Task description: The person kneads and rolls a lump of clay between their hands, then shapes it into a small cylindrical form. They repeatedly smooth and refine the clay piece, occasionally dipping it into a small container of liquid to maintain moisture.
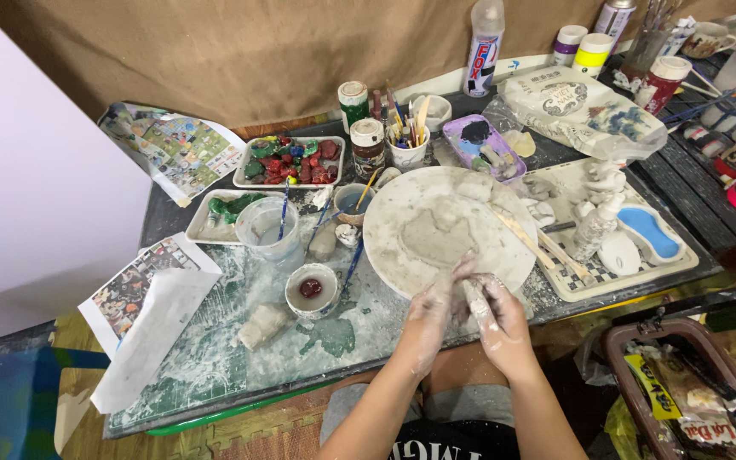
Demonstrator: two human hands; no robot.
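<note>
At the near edge of the table [215,375], both hands meet over the rim of a round clay-smeared board [436,226]. The left hand [429,322] and the right hand [494,313] are coated in pale wet clay and closed together around a small clay roll [475,300], which stands up between the palms; the fingers curl in on it, so neither hand is open, though how tightly they press cannot be told. The step looks like shaping or rolling this piece between the palms, and the next move seems to call for even, light pressure so that the soft roll does not bend or break. On the board lies a flat clay patch [436,238], and wooden sticks [526,238] rest across its right side. Left of the hands sits a small cup [312,290] with a red lump in it, and beyond that a clear tub [269,228] with a blue brush. Further back stand a tray of painted stones [291,160], a paint jar [368,146] and a cup of brushes [408,145]. To the right, a checked tray [641,264] holds white clay figures [598,217], with a tied bag [585,111] behind them.
</note>
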